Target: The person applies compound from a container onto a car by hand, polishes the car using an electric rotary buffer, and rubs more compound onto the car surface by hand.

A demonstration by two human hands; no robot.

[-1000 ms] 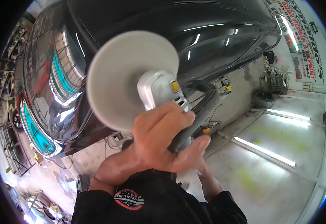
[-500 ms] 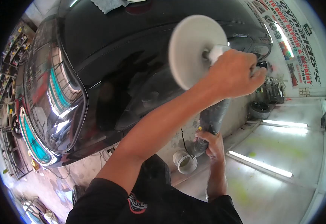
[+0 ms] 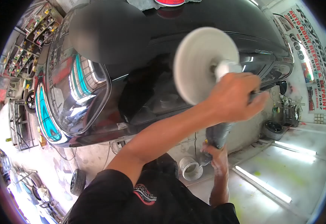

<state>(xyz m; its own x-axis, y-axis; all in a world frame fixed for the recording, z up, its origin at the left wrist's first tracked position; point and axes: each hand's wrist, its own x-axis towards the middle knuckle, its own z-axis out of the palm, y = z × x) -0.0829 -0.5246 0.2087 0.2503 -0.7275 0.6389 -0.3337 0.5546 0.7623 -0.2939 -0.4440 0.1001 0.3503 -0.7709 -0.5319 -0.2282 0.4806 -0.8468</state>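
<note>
A polisher point(image 3: 219, 133) with a round whitish pad point(image 3: 194, 69) is held across the front of me. My left hand point(image 3: 237, 98) is closed around the front of the tool, near its light-coloured head. Its grip is partly hidden behind the fingers. Lower down, my right hand point(image 3: 216, 156) wraps the rear of the dark body. The pad is smeared, as if spinning, and stands against or close to a glossy black car panel point(image 3: 144, 89); I cannot tell if it touches. A power cord hangs below the tool.
The car's headlight point(image 3: 84, 93) lies to the left. A red-rimmed container point(image 3: 169, 2) and grey cloth point(image 3: 142, 4) sit on top of the car. On the floor are a white bucket point(image 3: 191, 168) and tyres point(image 3: 78, 182). Shelves point(image 3: 36, 37) line the far left, a lettered banner point(image 3: 312, 56) the right.
My view has shifted, so the car and room sit further right in the picture. The polisher, in both hands, appears slightly lower and further right. More of the red-rimmed container shows.
</note>
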